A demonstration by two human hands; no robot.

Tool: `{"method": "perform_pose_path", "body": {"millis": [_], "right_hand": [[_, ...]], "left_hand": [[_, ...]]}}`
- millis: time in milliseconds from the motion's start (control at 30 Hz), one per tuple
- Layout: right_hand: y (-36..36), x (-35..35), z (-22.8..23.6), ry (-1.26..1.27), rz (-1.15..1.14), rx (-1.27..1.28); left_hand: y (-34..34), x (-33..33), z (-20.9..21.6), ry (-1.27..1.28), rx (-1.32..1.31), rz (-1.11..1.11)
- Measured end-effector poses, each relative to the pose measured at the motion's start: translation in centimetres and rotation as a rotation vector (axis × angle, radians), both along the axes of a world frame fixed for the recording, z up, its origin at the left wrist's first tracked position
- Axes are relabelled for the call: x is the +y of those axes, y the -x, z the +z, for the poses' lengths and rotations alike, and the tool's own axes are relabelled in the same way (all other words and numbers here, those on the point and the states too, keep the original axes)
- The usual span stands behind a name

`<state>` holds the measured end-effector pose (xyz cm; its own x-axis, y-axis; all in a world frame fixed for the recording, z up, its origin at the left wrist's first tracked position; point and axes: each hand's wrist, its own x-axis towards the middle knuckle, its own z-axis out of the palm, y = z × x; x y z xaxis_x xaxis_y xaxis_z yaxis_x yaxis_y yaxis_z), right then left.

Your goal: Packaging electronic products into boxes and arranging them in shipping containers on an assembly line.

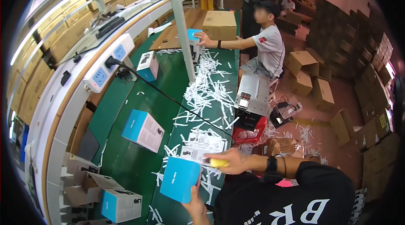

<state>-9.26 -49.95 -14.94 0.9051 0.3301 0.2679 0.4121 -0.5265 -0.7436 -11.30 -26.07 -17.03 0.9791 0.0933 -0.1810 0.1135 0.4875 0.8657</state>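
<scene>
At the lower middle of the frame, a bright blue cardboard box (180, 180) is over the green worktop (120, 168), lower left of the right hand (233, 161), whose fingers close around a small yellow object (219, 163), while the nearer left hand (195, 204) holds its lower right corner with bent fingers.

White lettering (173, 178) marks the blue box (182, 182) at my left fingers (194, 193); print (148, 131) lines the blue-and-white box (137, 124) beyond them; white letters (317, 210) cross my black shirt (270, 195).
</scene>
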Motion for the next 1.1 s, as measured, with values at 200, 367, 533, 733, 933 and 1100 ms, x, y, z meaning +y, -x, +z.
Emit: {"method": "perform_pose_path", "body": {"millis": [200,367,533,733,933,1100], "right_hand": [[-2.2,4.3,1.6,-0.062,0.102,-0.034],[-2.6,4.9,-0.7,-0.236,0.136,-0.297],[-1.9,5.4,-3.6,-0.224,0.110,-0.343],[-1.8,5.6,-3.7,-0.191,0.121,-0.370],[-2.5,5.3,-4.8,-0.254,0.103,-0.365],[-1.1,2.9,-4.6,-0.219,0.200,-0.224]], "left_hand": [[0.3,3.6,2.3,-0.121,0.152,-0.251],[0.2,4.4,-0.3,-0.349,0.030,-0.171],[2.0,4.3,4.5,-1.004,-0.080,-0.091],[0.2,5.8,3.2,-1.399,-0.304,0.153],[-0.3,7.1,-0.8,-1.301,-0.521,-0.072],[-0.3,6.7,-1.0,-1.333,-0.559,-0.084]]}}
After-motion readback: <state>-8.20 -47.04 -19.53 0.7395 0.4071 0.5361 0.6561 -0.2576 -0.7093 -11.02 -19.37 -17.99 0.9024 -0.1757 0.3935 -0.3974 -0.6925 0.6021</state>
